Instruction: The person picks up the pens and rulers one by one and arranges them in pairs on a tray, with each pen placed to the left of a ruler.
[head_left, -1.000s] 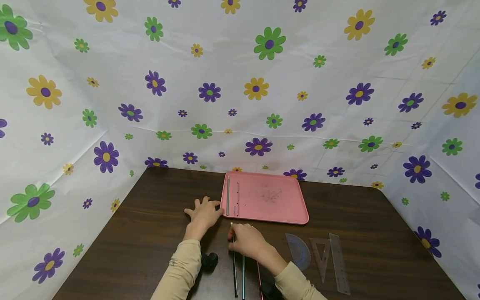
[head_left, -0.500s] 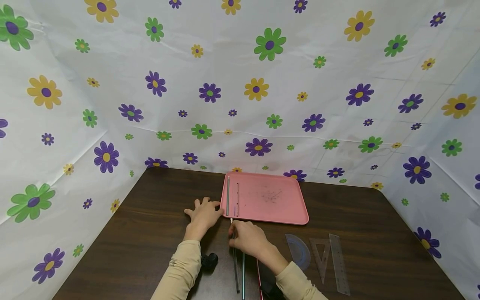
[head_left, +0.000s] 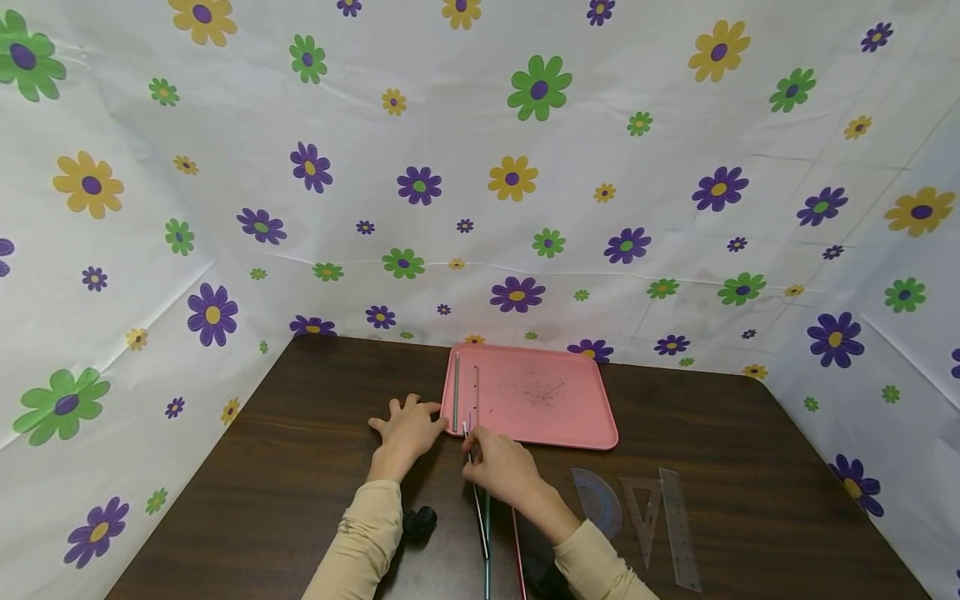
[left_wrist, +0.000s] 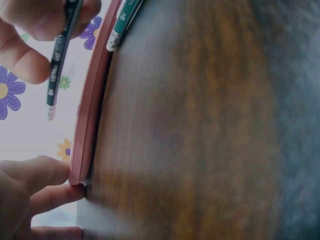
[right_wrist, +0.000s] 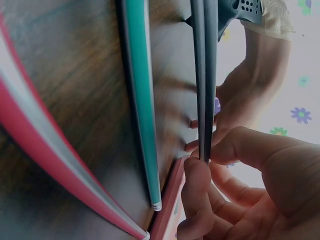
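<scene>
Dark pencil (head_left: 480, 525) pinched in the right hand (head_left: 507, 475), raised off the table (head_left: 765, 483).
Nearest, 1 green pencil (head_left: 487, 579) and 1 red pencil (head_left: 518, 550) lie side by side; the dark pencil slants above, its white eraser end at the near edge of the pink tray (head_left: 570, 412). Beyond, the left hand (head_left: 406, 432), fingers spread wide, touches that tray's corner.

From my remote seat I see both sleeved forearms (head_left: 352, 537) reaching forward: the left hand (head_left: 406, 430) knuckles up, fingers spread; the right hand (head_left: 501, 468) angled inward, thumb and forefinger pinching.
</scene>
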